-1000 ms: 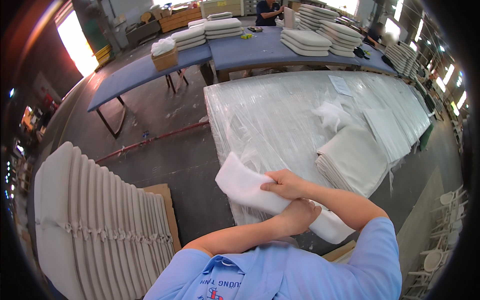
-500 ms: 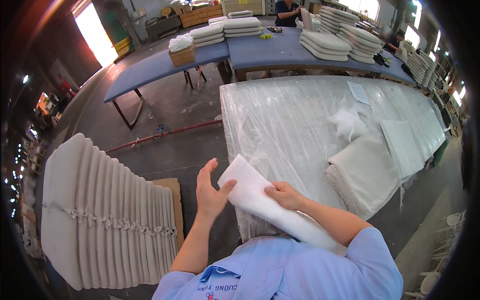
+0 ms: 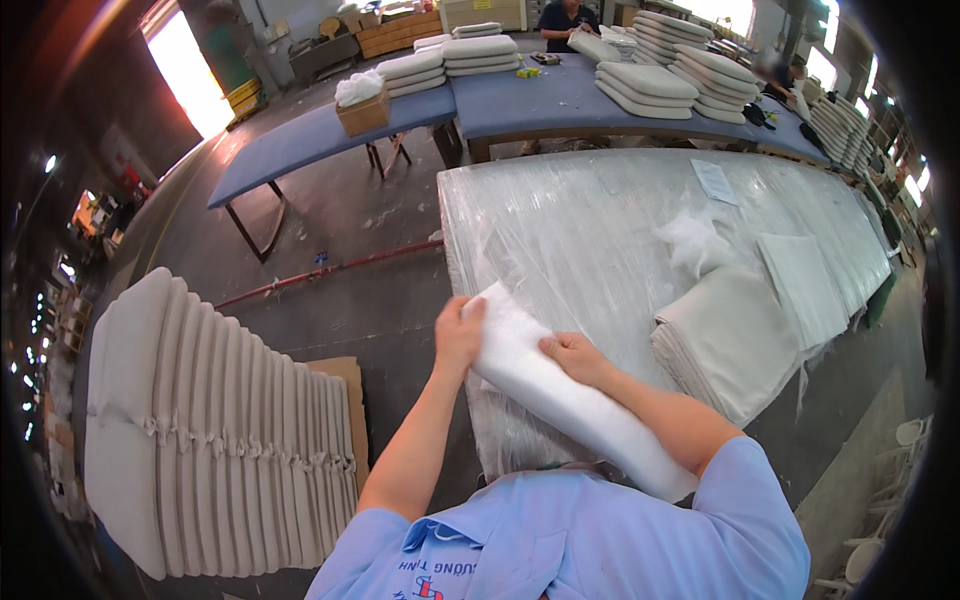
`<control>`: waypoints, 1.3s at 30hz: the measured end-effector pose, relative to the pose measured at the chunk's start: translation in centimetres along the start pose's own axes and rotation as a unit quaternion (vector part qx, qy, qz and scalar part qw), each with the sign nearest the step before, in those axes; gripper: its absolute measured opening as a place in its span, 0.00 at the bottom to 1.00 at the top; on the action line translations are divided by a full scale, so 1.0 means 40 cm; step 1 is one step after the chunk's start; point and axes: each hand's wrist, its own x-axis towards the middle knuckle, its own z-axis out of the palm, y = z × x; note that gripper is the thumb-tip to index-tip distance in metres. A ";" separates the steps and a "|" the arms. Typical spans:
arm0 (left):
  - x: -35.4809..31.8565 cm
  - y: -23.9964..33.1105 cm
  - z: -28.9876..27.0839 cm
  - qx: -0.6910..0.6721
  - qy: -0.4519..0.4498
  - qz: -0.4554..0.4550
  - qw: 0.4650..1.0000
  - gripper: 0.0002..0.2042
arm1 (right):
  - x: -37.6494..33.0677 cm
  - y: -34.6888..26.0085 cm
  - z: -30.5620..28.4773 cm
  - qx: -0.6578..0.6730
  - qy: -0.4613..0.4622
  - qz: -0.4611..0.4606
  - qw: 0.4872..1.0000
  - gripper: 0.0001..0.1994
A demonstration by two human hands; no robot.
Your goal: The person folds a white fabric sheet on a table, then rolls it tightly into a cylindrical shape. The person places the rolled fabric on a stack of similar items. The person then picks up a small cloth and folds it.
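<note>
A folded length of white batting (image 3: pixel 560 385) slants in front of me, its near end close to my shirt and right upper arm. My left hand (image 3: pixel 458 335) is closed round its far left edge, the fingers curled over. My right hand (image 3: pixel 577 360) grips the upper right side, thumb on top and the other fingers partly hidden. Beneath the batting lies a large plastic-wrapped slab (image 3: pixel 560 230). On that slab, to the right of my right hand, rests a stack of folded off-white fabric (image 3: pixel 725 345), and a tuft of white fluff (image 3: pixel 693 243) lies just beyond it.
A tall stack of cushions (image 3: pixel 215 430) stands at the left against a cardboard sheet (image 3: pixel 353 410). Blue-topped tables (image 3: pixel 545 100) farther off carry piled cushions (image 3: pixel 650 88) and a cardboard box (image 3: pixel 364 112). A co-worker (image 3: pixel 568 22) handles a cushion behind them.
My left hand was open beside the batting and has moved right, closing on its edge. The batting has turned slightly more upright. The far co-worker's cushion has tipped down toward the table.
</note>
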 end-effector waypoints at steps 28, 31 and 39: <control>-0.234 0.145 0.144 0.330 -0.217 0.276 0.876 0.34 | -0.103 -0.062 -0.065 0.303 0.150 0.150 0.929 0.38; -0.233 0.157 0.142 0.345 -0.233 0.284 0.864 0.34 | -0.198 -0.077 -0.038 0.307 0.109 0.140 0.935 0.39; -0.221 0.188 0.155 0.402 -0.257 0.300 0.826 0.33 | -0.253 -0.088 -0.065 0.138 0.142 0.112 0.974 0.20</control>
